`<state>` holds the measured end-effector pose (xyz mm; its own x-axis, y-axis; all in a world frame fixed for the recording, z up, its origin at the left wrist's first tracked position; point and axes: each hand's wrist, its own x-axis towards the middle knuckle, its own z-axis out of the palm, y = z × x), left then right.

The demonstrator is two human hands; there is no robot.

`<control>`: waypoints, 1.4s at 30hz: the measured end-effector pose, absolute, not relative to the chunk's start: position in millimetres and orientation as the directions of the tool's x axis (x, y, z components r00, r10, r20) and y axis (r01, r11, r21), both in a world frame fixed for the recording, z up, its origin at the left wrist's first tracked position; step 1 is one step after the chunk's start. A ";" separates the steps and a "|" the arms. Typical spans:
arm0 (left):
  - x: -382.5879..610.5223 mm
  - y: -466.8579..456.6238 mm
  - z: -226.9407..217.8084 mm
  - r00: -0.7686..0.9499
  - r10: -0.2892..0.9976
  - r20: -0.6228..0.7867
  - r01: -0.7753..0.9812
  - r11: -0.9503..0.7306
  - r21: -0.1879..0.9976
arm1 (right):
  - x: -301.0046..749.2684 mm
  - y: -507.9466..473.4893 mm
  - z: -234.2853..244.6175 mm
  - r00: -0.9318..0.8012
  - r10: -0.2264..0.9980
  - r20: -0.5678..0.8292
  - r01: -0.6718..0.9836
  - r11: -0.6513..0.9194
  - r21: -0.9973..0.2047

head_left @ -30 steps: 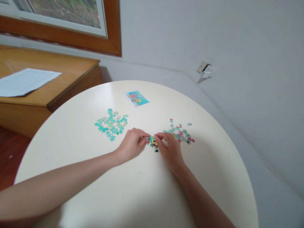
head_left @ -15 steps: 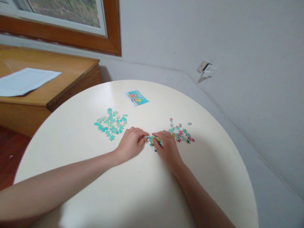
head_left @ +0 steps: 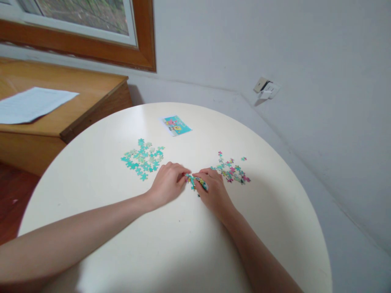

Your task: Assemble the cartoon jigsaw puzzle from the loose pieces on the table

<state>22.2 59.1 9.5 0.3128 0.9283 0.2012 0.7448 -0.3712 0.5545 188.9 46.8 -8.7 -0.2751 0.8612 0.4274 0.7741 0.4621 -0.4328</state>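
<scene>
Pinching puzzle pieces [head_left: 192,180], left hand [head_left: 167,184] and right hand [head_left: 215,192] angle inward, nearly meeting.

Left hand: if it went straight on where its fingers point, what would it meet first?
The puzzle cluster, right at its fingertips; just beyond, the right hand seems next, though depth is hard to judge here.

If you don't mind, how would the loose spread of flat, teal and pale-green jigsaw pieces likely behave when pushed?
The teal and pale-green jigsaw pieces would probably spread rather than move together, since they mostly look unjoined. Looking small and thin, they should be light and may slide on the glossy white round table. Rolling seems unlikely, given their flat, knobbed shapes.
</scene>
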 end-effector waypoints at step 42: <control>26.9 53.2 22.8 0.359 0.919 0.162 0.846 -0.393 0.359 | 189.6 48.5 -9.5 -0.279 0.862 0.423 0.776 0.462 -0.430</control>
